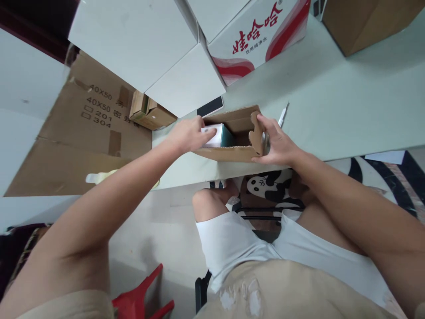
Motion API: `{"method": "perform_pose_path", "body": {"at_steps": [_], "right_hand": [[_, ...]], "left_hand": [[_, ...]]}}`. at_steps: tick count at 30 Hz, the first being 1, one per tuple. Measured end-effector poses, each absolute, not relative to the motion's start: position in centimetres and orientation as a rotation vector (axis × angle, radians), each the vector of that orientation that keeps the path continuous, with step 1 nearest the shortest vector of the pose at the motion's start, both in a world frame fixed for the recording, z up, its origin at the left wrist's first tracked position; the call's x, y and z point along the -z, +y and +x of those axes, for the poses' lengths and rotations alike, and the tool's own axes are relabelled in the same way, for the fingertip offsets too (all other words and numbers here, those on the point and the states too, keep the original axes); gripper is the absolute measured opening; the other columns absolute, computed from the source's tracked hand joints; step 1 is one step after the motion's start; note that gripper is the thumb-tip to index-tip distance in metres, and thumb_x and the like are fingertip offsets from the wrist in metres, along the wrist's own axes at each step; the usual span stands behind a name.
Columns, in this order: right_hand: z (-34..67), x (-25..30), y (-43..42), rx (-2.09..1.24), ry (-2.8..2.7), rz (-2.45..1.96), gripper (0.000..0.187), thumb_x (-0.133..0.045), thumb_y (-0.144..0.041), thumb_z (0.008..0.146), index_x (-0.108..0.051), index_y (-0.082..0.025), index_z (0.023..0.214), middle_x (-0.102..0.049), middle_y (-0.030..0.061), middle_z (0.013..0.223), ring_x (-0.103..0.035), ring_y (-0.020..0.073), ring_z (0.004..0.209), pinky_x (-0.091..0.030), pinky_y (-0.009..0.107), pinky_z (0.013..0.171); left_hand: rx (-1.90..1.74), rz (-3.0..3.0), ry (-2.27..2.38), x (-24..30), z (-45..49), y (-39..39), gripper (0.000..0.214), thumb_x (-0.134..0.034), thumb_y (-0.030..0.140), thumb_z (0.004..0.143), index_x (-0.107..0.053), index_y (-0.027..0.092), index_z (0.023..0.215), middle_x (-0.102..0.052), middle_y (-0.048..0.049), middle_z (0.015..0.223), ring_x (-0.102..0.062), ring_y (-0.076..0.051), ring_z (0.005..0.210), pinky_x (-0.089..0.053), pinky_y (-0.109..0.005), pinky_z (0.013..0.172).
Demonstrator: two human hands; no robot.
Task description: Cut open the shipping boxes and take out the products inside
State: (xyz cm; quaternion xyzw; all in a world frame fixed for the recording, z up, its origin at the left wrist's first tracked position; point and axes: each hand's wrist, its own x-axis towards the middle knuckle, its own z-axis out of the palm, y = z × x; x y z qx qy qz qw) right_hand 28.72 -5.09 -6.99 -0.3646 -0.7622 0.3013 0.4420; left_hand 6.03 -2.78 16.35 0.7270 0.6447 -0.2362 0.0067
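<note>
An open brown cardboard box [229, 154] rests at the front edge of the table. Inside its left part sits a small white-and-teal box [212, 138]. My left hand [190, 134] is at the left end, thumb laid over the white face of the small box and the other fingers bent and partly hidden. At the opposite end, my right hand [278, 141] grips the cardboard box, fingers on the top by the notched flap [256, 134] and thumb low on the near side. The right part of the box's inside shows bare cardboard.
Behind stand white cartons [186, 79] and a red-and-white water carton [255, 40]. A dark flat phone-like object [210, 106] and a white pen-like tool [283, 116] lie on the pale green tabletop [332, 110]. A large brown carton [83, 119] is left; a red stool [142, 292] stands below.
</note>
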Motion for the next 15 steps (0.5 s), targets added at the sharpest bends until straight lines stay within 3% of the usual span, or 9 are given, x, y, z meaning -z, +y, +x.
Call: {"method": "perform_pose_path", "body": {"at_steps": [2, 4, 9, 15], "right_hand": [[28.5, 7.1, -5.3, -0.697, -1.897, -0.902, 0.129, -0.086, -0.063, 0.065, -0.014, -0.035, 0.169, -0.039, 0.0157, 0.155, -0.048, 0.0432, 0.139, -0.047, 0.066, 0.112], [28.3, 7.3, -5.5, -0.650, -1.904, -0.922, 0.129, -0.086, -0.065, 0.065, -0.014, -0.035, 0.168, -0.039, 0.0159, 0.156, -0.046, 0.0442, 0.142, -0.045, 0.066, 0.113], [27.4, 7.4, -6.2, -0.565, -1.918, -0.983, 0.128, -0.083, -0.066, 0.066, -0.012, -0.033, 0.167, -0.040, 0.0191, 0.153, -0.047, 0.0454, 0.138, -0.048, 0.068, 0.106], [26.0, 6.6, -6.4, -0.472, -1.851, -1.118, 0.115, -0.083, -0.058, 0.068, -0.021, -0.035, 0.161, -0.037, 0.0180, 0.153, -0.043, 0.0456, 0.142, -0.045, 0.069, 0.110]], "left_hand": [[0.795, 2.166, 2.086, -15.9, 7.4, -2.5, 0.072, -0.038, 0.075, 0.092, -0.077, 0.017, 0.110, -0.078, -0.0182, 0.105, -0.073, -0.040, 0.110, -0.057, -0.045, 0.091], [0.864, 2.165, 2.101, -15.3, 8.3, -2.0, 0.077, -0.044, 0.083, 0.085, -0.077, 0.017, 0.109, -0.077, -0.0181, 0.111, -0.070, -0.042, 0.118, -0.055, -0.045, 0.097], [0.797, 2.139, 2.121, -13.9, 8.5, -1.6, 0.066, -0.066, 0.069, 0.077, -0.073, 0.014, 0.113, -0.073, -0.0188, 0.125, -0.067, -0.041, 0.123, -0.055, -0.043, 0.101], [0.165, 2.288, 2.101, -16.8, 6.8, -2.6, 0.070, -0.073, 0.064, 0.076, -0.061, 0.016, 0.125, -0.068, -0.0153, 0.125, -0.062, -0.042, 0.127, -0.054, -0.054, 0.106]]}}
